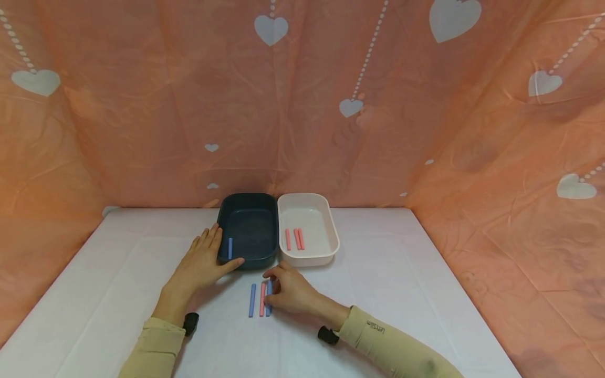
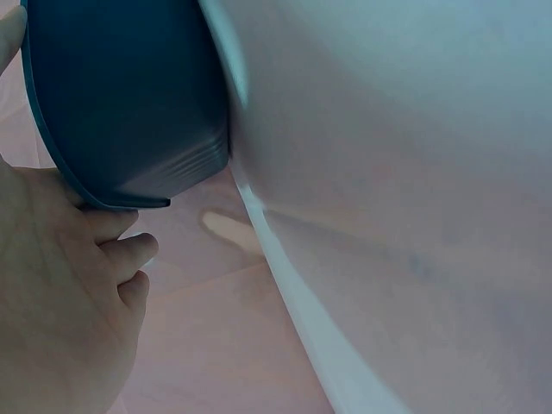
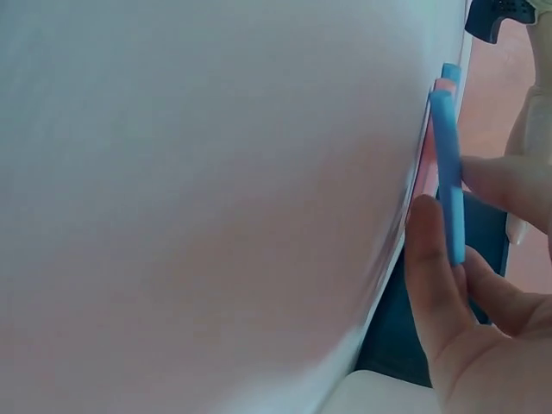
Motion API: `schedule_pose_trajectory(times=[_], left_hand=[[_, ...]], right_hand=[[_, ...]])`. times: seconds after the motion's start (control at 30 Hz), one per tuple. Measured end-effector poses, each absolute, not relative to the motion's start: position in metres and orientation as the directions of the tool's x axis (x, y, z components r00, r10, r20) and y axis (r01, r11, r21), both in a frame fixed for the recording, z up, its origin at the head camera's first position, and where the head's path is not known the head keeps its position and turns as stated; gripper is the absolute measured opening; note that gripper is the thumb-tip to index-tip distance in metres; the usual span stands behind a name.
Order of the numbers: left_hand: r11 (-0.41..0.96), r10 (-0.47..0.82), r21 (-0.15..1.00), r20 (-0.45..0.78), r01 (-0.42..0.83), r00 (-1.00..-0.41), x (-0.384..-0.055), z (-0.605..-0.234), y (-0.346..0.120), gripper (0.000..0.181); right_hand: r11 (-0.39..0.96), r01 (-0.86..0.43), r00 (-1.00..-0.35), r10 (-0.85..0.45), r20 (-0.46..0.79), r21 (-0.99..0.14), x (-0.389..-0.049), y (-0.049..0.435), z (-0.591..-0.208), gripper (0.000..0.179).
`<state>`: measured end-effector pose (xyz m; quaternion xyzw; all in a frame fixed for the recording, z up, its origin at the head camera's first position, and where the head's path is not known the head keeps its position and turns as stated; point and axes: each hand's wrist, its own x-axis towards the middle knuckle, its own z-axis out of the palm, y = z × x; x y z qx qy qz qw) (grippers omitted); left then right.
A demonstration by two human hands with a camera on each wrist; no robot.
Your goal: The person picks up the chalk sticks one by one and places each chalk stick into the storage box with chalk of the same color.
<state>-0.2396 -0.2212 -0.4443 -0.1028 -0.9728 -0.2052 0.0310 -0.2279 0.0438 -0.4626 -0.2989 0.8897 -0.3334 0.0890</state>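
My right hand (image 1: 293,291) pinches a blue chalk stick (image 3: 448,172) between thumb and fingers, low over the white table. Just left of it lie a pink chalk stick (image 1: 262,300) and another blue chalk stick (image 1: 252,300), side by side. My left hand (image 1: 200,262) rests against the left side of a dark blue tray (image 1: 250,263), its fingers fairly straight along the wall and the thumb at the front rim. One blue chalk stick (image 1: 230,248) lies inside that tray. In the left wrist view the fingers (image 2: 129,253) show beside the tray's edge.
A white tray (image 1: 309,260) stands right beside the dark one, with pink chalk sticks (image 1: 296,239) in it. Behind the table (image 1: 387,294) hangs an orange cloth (image 1: 312,131) with white hearts, which also closes off both sides.
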Motion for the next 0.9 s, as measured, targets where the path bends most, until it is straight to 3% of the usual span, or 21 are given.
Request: schedule_pose_trajectory(times=[0.37, 0.9], left_hand=[[0.896, 0.185, 0.389, 0.106, 0.212, -0.977, -0.2409, -0.4461, -0.2220, 0.115], [0.901, 0.190, 0.374, 0.113, 0.219, -0.975, -0.2420, -0.4480, -0.2216, 0.115]], right_hand=[[0.498, -0.434, -0.808, -0.584, 0.080, -0.751, -0.2252, 0.0407, -0.4641, 0.039], [0.451, -0.438, -0.808, -0.578, 0.120, -0.778, -0.2260, 0.0442, -0.4605, 0.032]])
